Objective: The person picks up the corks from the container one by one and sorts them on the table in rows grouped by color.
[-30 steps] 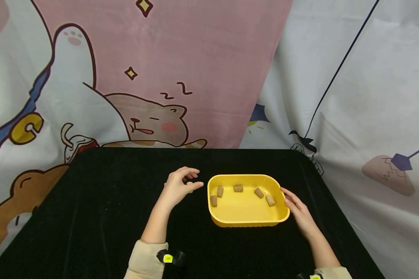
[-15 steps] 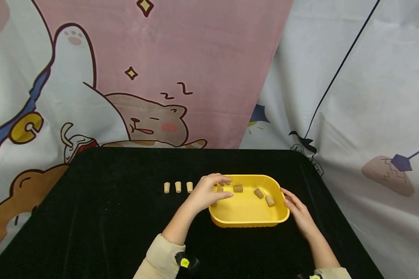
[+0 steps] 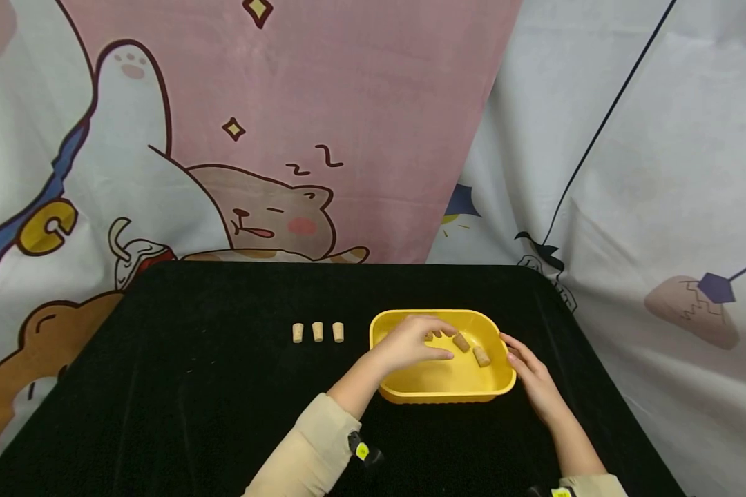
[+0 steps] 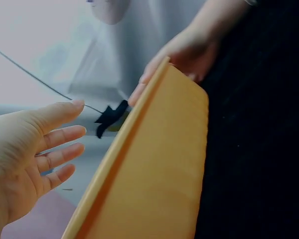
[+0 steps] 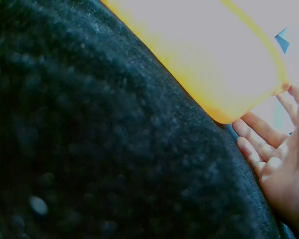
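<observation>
Tapered cork stoppers lie in a yellow plastic tray (image 3: 441,397). Two corks (image 3: 461,342) (image 3: 481,356) show plainly near its right end, and another is partly covered by my left fingers. My left hand (image 3: 413,342) hovers over the tray with thumb and fingers apart, nothing seen between them; in the left wrist view the left hand (image 4: 35,157) is beside the tray rim. With thumb at the rim and fingers against the outer wall, my right hand (image 3: 534,378) holds the tray's right end. Three corks (image 3: 298,333) (image 3: 318,332) (image 3: 338,332) stand upright in a row left of the tray.
Black cloth (image 3: 224,386) covers the table. Behind it hangs a printed curtain (image 3: 373,138) with cartoon animals. Dark wrist devices (image 3: 364,450) are strapped at both sleeves.
From left of the tray, my left hand has moved right and over it, uncovering the three standing corks and hiding those at the tray's left. My right hand and the tray stay put.
</observation>
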Demonstrator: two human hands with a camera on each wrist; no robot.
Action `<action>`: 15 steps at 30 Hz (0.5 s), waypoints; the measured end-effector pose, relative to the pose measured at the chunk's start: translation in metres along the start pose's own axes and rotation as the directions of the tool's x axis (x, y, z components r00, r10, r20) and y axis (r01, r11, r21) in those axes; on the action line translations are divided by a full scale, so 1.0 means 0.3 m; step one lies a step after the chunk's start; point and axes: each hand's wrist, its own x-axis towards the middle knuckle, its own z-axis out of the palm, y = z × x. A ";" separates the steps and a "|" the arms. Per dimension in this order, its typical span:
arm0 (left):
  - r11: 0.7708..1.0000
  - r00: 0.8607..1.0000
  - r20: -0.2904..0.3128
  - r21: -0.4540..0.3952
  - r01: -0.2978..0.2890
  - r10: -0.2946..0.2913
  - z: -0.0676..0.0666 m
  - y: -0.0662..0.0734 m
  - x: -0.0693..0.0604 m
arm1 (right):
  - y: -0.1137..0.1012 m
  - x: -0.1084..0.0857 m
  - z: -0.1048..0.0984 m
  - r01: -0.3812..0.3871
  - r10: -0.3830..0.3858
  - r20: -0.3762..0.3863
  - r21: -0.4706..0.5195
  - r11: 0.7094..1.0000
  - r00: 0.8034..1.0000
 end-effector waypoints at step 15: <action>0.996 0.984 0.174 0.085 0.012 -0.027 0.073 -0.030 0.162 | 0.011 -0.001 -0.005 -0.033 0.033 0.007 -0.018 0.999 0.999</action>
